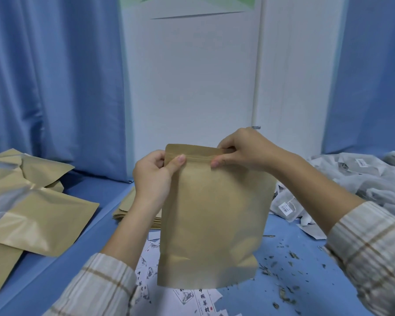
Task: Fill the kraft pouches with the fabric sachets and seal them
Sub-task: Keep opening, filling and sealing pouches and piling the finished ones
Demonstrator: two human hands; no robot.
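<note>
A bulging kraft pouch (211, 222) stands upright in the middle, held above the blue table. My left hand (154, 174) pinches its top left corner, thumb pressed on the zip strip. My right hand (240, 149) pinches the same strip further right, thumb in front and fingers behind. White fabric sachets (360, 179) lie heaped at the right. What is inside the pouch is hidden.
Kraft pouches (39, 213) lie stacked at the left, and a flat pile of them (128, 208) sits behind my left wrist. Printed paper labels (192, 297) are scattered under the pouch. Dried herb crumbs (290, 270) litter the blue table (249, 297) at the right. Blue curtains hang behind.
</note>
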